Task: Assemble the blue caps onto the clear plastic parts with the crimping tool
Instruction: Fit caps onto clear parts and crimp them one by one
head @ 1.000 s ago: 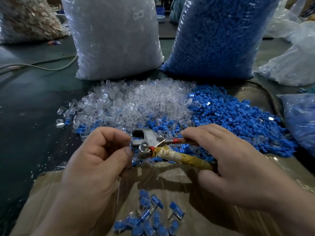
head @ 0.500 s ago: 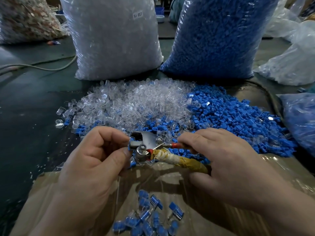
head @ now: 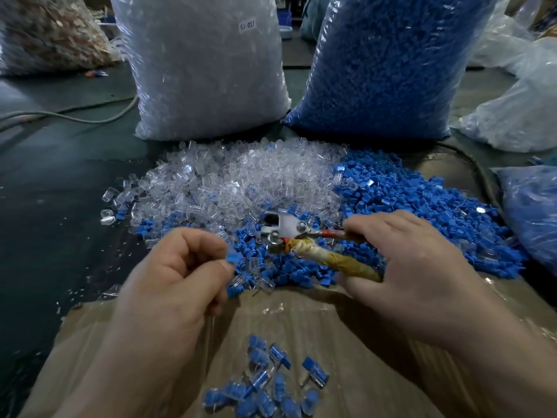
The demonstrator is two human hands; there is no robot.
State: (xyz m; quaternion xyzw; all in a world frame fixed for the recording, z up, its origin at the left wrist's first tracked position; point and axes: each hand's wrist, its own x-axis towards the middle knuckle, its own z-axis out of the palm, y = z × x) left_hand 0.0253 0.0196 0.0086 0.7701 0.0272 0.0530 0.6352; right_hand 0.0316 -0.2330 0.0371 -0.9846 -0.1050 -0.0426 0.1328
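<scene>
Left hand [head: 177,276] pulled a blue cap [head: 232,255] from crimping tool [head: 315,254] (pointing away-left).

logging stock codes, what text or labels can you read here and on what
"SJ 017": on a white sticker near the top of the clear bag; the mark between SJ and 017 is too blurred to tell.
No other text can be read, none on the blue bag or the tool.

Shiny bare-metal head on the crimping tool [head: 283,229], handle wrapped in rough yellowed tape; clear parts [head: 241,179] glassy, blue caps [head: 422,206] matt plastic, far bags [head: 205,73] glossy film.
</scene>
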